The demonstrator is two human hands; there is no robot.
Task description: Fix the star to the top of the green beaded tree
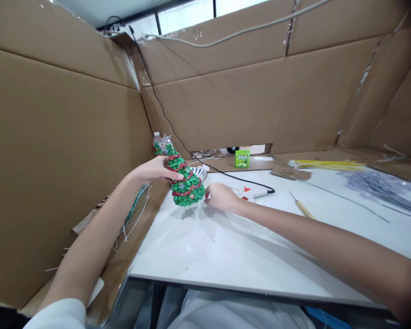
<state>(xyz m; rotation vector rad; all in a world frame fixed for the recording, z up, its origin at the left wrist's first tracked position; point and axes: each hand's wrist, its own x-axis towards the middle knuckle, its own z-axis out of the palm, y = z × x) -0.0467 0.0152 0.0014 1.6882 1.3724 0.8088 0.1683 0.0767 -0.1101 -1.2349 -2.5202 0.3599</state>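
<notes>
Tree (187, 185): glossy, bumpy, plastic-looking; tabletop (226, 256): smooth (faint sheen); walls (246, 100): matt cardboard.

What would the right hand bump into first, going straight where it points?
Probably the green Christmas tree, at its lower edge: the right hand points toward it. Depth is unclear, so they may be touching.

Glue gun (260, 192) on table (226, 256), right of tree (187, 186); box (242, 159) behind; awl (305, 209) farther right.

Left grip (157, 169) clasped, thumb (176, 175) toward three o'clock, left forearm (97, 235) from eight; right grip (221, 196) curled, right forearm (304, 227) from four o'clock
</notes>
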